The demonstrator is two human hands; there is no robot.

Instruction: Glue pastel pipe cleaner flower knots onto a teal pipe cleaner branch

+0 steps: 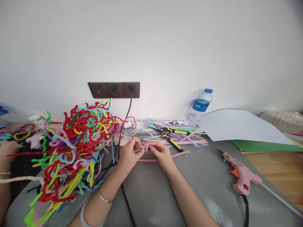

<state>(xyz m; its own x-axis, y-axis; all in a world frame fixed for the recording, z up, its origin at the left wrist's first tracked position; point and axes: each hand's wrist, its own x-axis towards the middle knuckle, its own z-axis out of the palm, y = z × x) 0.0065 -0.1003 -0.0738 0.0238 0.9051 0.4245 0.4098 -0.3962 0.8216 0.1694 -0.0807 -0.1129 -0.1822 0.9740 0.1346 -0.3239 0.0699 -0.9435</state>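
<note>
Over the middle of the grey table, my left hand [131, 153] and my right hand [161, 154] meet fingertip to fingertip. Between them is a small pink pipe cleaner piece [146, 146], bent into a little bundle. Thumb and forefinger of each hand pinch it, so both hands are closed. Just under the hands a longer pink pipe cleaner [176, 155] lies on the table. Behind my right hand rest pliers with yellow and black handles [172, 142], on top of loose pastel pipe cleaners [196, 142].
A big tangle of coloured pipe cleaners [78, 142] fills the left. A pink glue gun [243, 179] lies right, its cord trailing forward. A water bottle [201, 105] and white paper [239, 124] are at the back. Another person's hand [8, 149] is far left. A black cable [127, 201] crosses the table.
</note>
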